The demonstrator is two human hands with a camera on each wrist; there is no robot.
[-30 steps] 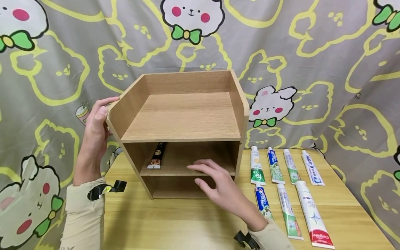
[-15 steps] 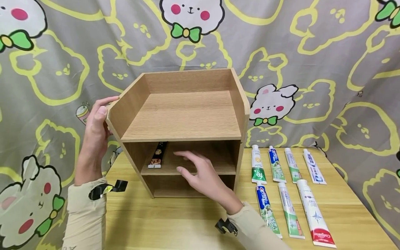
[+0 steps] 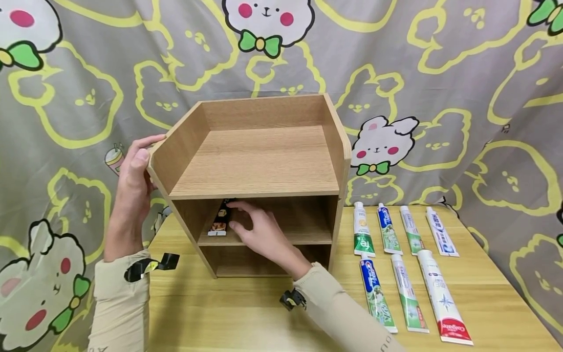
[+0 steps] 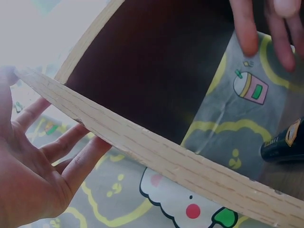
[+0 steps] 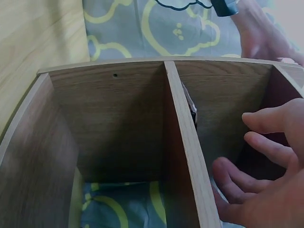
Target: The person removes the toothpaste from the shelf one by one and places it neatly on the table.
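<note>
A wooden desktop shelf [image 3: 259,193] stands on the table. My left hand [image 3: 134,181] holds the upper edge of its left side panel, the fingers outside, as the left wrist view also shows. A black toothpaste tube [image 3: 220,222] lies on the middle shelf close to the left wall, its flat end toward me. My right hand [image 3: 266,234] reaches into that compartment with fingers spread and slightly bent. Its index fingertip overlaps the tube's upper part in the head view. In the left wrist view the fingers hang apart from the tube [image 4: 287,142].
To the right of the shelf, several toothpaste tubes lie in two rows on the table [image 3: 211,313], among them a red-ended one [image 3: 444,303] and a blue and green one [image 3: 376,296]. A patterned curtain [image 3: 444,83] hangs behind. Shelf boards bound the compartment above and below.
My right hand has moved left inside the middle compartment, from its right half to beside the black toothpaste tube. My left hand and the shelf have stayed in place.
</note>
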